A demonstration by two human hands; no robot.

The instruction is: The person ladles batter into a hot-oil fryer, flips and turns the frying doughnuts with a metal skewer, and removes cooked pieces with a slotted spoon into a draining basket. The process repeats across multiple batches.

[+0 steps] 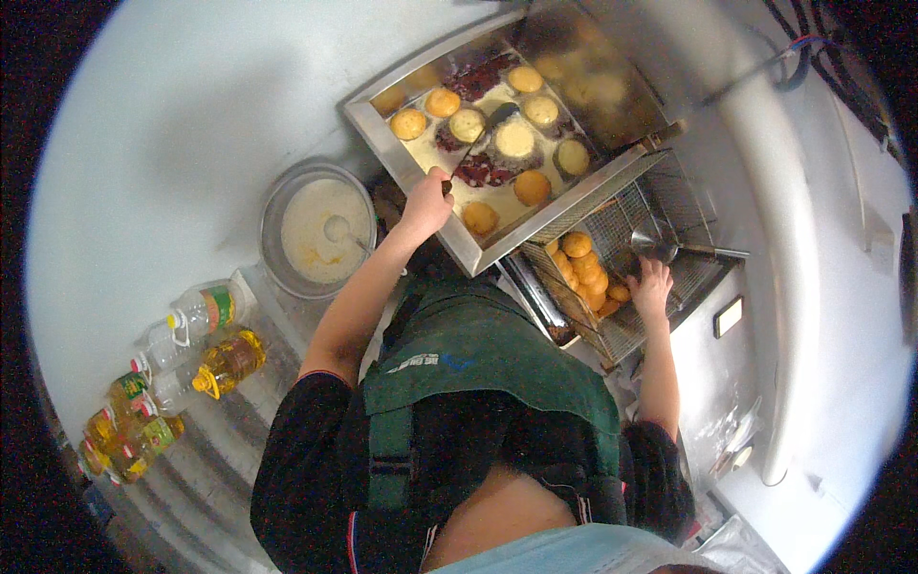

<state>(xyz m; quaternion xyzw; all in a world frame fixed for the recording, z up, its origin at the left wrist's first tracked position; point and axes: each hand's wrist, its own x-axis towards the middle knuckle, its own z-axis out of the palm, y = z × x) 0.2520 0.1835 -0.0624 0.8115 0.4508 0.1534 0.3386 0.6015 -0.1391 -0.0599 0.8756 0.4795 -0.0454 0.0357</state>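
Note:
My left hand [428, 204] is closed around the handle end of a long, thin ladle [504, 113]. The ladle's dark head is over the deep fryer [401, 159], a square steel vat of foaming oil. Several round cakes [515, 138] float in it, some pale, others golden brown [532, 187]. Over the wire basket [617, 208] beside the fryer, my right hand [651, 290] has its fingers apart. It is close to a pile of golden fried cakes [584, 269] and a shiny metal scoop [654, 244]. Whether its fingertips touch either one is unclear.
Left of the fryer stands a metal pot [269, 237] of pale batter with a ladle [337, 229] in it. Plastic oil bottles [229, 362] stand farther left. A phone-like object [729, 317] lies right of the basket, near a thick white pipe [785, 287].

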